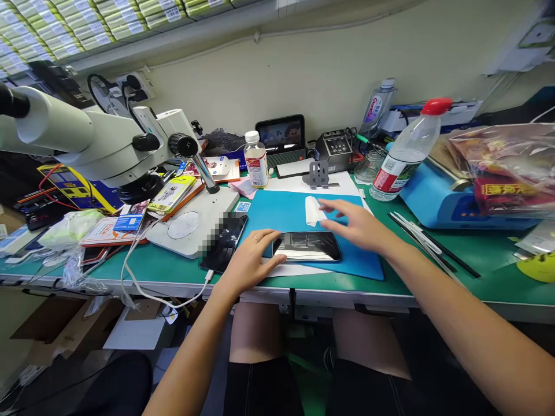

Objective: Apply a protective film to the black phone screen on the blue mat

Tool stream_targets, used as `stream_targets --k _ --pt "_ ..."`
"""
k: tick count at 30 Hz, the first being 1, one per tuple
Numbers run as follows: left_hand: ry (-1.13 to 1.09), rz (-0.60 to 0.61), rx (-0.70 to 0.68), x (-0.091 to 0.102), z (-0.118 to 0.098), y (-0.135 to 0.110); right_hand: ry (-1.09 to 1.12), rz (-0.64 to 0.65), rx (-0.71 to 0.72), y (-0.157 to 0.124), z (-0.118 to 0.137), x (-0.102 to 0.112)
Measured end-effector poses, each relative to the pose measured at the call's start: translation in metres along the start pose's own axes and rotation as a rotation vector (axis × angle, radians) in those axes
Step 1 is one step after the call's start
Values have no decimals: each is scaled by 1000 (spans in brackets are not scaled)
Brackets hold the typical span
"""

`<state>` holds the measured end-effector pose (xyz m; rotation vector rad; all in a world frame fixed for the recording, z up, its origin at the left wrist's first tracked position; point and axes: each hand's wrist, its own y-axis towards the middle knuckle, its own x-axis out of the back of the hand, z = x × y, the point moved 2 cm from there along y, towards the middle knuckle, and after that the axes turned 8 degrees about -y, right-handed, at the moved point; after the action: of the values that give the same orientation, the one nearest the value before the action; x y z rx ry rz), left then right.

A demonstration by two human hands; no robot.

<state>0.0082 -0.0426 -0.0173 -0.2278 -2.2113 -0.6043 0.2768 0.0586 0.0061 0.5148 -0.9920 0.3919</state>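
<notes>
A smartphone (307, 246) with a dark, glossy, reflecting face lies sideways on the blue work mat (269, 207). My left hand (254, 259) grips its left end, with the fingers at the far edge and the thumb at the near edge. A ring is on one of its fingers. Just past the phone, a small folded white tissue (312, 211) rests on the mat. My right hand (353, 222) is at the tissue's right side, fingers and thumb apart. Whether the fingertips touch the tissue I cannot tell.
A second phone (224, 242) with a white charging cable (177, 301) lies left, partly pixelated. The microscope (108, 138) overhangs the left side. Bottles (257, 162), a small screen (281, 136) and a soldering station (333, 149) stand behind. Tweezers and thin tools (427, 242) lie right, before a blue machine (442, 193).
</notes>
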Motion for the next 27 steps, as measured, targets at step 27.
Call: stream_targets --k 27 --pt "-5 44 12 2 -6 6 -343 159 261 -21 29 17"
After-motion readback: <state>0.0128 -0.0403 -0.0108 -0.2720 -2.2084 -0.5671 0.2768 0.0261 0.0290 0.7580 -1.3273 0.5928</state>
